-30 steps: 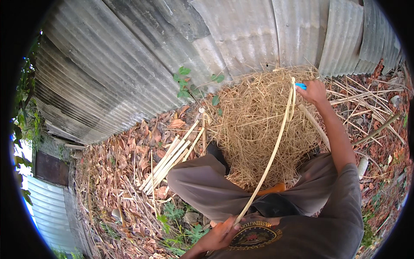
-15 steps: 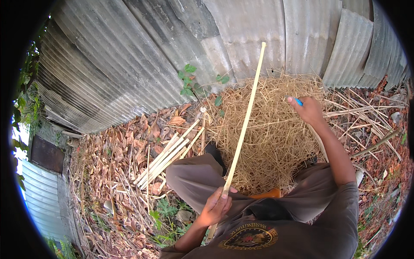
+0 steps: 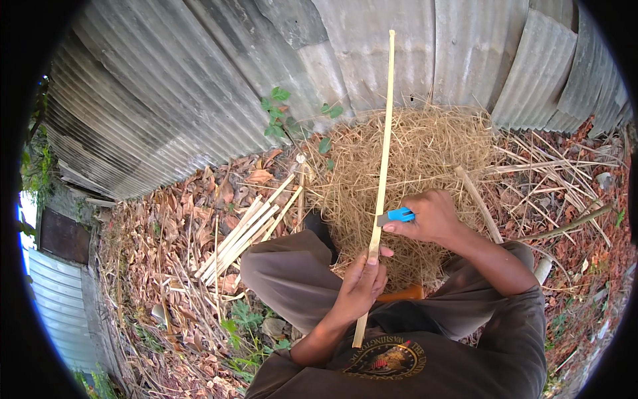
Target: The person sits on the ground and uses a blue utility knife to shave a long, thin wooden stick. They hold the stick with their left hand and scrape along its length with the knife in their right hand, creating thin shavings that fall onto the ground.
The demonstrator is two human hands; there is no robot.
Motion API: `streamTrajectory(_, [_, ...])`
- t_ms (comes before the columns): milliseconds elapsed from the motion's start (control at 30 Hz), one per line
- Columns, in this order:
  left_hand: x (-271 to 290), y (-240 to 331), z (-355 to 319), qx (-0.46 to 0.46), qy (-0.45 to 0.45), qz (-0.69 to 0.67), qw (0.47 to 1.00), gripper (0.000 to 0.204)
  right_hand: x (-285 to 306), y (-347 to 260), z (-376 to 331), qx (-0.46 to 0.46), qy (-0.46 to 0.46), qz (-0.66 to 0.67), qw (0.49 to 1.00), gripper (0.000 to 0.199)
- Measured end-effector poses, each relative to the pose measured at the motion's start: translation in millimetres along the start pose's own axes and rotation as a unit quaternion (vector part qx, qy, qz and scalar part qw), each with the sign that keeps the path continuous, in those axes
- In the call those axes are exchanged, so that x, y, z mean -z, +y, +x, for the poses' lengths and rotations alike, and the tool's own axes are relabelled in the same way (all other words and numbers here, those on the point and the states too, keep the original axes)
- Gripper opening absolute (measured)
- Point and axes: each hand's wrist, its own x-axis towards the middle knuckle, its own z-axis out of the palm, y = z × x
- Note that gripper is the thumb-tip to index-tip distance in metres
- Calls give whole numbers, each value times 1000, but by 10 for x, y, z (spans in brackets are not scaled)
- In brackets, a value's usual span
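Observation:
My left hand [image 3: 362, 282] is wrapped round the lower part of a long pale bamboo strip [image 3: 383, 159]. The strip points away from me, its far end in front of the metal sheets and its near end close to my shirt. In my right hand [image 3: 428, 216] is a blue-handled utility knife [image 3: 401, 215]. Its blade lies against the right side of the strip, a little above my left hand. A large heap of thin tan shavings [image 3: 405, 146] lies beyond and under my hands, between my legs.
Several split bamboo strips [image 3: 242, 236] lie on dry leaves to my left. Long thin sticks [image 3: 558, 173] are scattered at the right, near a thicker stick [image 3: 478, 203]. Corrugated metal sheets [image 3: 266, 73] stand across the far side. A small green plant [image 3: 276, 116] grows before them.
My right hand has come back toward me with the knife, from over the shavings to the strip. My left hand has moved up and right, and the strip stands more upright in view.

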Motion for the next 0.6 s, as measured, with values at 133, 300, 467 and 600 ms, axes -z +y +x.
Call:
streamTrajectory(133, [7, 5, -34, 34, -22, -51, 998, 32, -53, 91, -3, 59, 58, -28, 996, 72])
streamTrajectory(300, [17, 47, -64, 56, -12, -33, 998, 34, -94, 214, 89, 103, 91, -79, 987, 77])
streamTrajectory(467, [47, 13, -103, 71, -7, -61, 996, 31, -123, 256, 133, 113, 74, -74, 988, 77])
streamTrajectory(600, [18, 39, -91, 75, -9, -73, 994, 30, -161, 312, 154, 115, 90, -63, 987, 77])
